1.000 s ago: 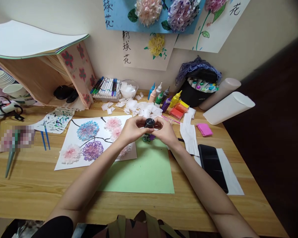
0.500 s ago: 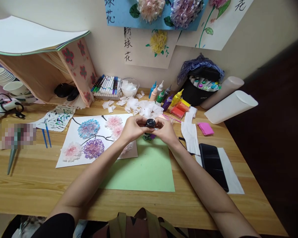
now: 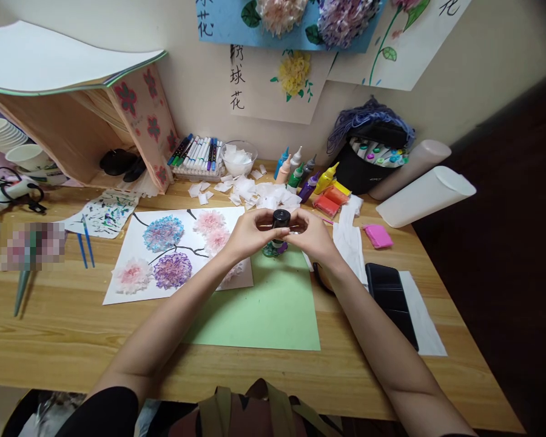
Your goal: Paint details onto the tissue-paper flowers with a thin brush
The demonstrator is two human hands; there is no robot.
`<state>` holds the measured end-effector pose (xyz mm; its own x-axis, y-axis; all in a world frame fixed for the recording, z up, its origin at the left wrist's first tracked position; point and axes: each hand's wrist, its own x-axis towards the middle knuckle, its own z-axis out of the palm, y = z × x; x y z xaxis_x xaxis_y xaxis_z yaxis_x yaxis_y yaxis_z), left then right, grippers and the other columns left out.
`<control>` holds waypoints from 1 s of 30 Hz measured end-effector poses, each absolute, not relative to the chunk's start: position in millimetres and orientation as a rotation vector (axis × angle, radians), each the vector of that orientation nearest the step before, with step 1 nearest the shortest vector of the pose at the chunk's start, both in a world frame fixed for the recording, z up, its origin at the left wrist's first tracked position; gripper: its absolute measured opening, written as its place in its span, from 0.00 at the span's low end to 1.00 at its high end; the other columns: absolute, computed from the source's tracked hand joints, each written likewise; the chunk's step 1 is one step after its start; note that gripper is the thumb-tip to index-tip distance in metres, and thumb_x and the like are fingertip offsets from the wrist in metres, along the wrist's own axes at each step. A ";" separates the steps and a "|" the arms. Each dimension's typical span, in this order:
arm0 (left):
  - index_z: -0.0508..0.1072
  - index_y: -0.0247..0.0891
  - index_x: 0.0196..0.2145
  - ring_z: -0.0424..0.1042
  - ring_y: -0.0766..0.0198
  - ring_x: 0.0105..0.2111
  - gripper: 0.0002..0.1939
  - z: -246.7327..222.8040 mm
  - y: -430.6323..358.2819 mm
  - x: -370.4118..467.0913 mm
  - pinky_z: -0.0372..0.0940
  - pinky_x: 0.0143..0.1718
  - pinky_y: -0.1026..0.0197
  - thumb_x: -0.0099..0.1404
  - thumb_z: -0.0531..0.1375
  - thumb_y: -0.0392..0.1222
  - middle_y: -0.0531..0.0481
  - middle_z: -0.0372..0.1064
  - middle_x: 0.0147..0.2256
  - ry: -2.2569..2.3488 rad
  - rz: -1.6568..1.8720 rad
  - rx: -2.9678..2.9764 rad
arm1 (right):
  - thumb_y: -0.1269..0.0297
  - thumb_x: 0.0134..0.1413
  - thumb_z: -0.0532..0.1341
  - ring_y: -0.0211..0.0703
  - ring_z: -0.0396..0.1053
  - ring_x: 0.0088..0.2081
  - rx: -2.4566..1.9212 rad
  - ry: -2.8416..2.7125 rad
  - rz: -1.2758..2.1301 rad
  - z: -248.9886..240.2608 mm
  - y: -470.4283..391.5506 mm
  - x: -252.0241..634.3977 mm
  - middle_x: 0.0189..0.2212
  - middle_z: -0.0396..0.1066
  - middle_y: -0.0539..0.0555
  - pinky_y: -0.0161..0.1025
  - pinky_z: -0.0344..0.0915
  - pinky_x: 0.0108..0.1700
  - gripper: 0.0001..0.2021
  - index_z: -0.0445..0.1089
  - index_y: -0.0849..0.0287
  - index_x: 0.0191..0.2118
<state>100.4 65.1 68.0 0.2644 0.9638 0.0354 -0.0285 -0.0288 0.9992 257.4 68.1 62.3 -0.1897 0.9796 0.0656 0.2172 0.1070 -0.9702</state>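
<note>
Above the top edge of a green sheet of paper, a small bottle with a black cap stands upright between my hands. My left hand is closed round it, its thumb across the front. On the opposite side, the curved fingers of my right hand press close against the bottle; their exact grip is partly hidden. Just beneath the hands shows a green and purple item, mostly covered. White paper with blue, purple and pink tissue flowers and painted dark branches lies at left, partly behind my left forearm.
Torn white tissue pieces, paint bottles and a marker box line the back. Two blue brushes lie left. On the right are a black paint box, a pink packet and white tissue strips.
My hands have risen slightly and moved a little to the right with the bottle, so more of its dark upper part shows. The view has shifted slightly.
</note>
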 end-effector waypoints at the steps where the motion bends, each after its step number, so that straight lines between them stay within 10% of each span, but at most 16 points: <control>1: 0.74 0.32 0.37 0.73 0.55 0.41 0.19 68.0 64.9 100.7 0.68 0.45 0.55 0.47 0.68 0.43 0.43 0.75 0.39 0.974 1.043 1.348 | 0.65 0.35 0.68 0.40 0.71 0.32 -1.215 -1.568 1.165 63.6 67.6 258.9 0.28 0.70 0.49 0.38 0.69 0.37 0.12 0.64 0.58 0.28; 9: 0.72 0.33 0.36 0.72 0.58 0.40 0.19 72.8 60.1 108.7 0.67 0.45 0.56 0.46 0.69 0.42 0.44 0.73 0.38 1.083 1.179 1.354 | 0.67 0.41 0.64 0.46 0.70 0.43 -1.206 -1.760 1.037 73.3 54.4 256.2 0.41 0.72 0.54 0.41 0.68 0.44 0.18 0.70 0.57 0.43; 30: 0.77 0.32 0.36 0.74 0.57 0.36 0.19 64.7 64.0 114.2 0.67 0.40 0.58 0.46 0.69 0.41 0.46 0.75 0.34 0.926 1.093 1.371 | 0.73 0.41 0.60 0.47 0.72 0.37 -1.236 -1.765 0.894 67.1 54.9 258.6 0.33 0.75 0.54 0.41 0.68 0.41 0.12 0.74 0.61 0.35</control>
<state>114.2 64.0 64.7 0.2691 0.9573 0.1057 -0.0524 -0.0951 0.9941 258.6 54.9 67.1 -0.2158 0.9550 0.2037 0.4006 0.2768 -0.8735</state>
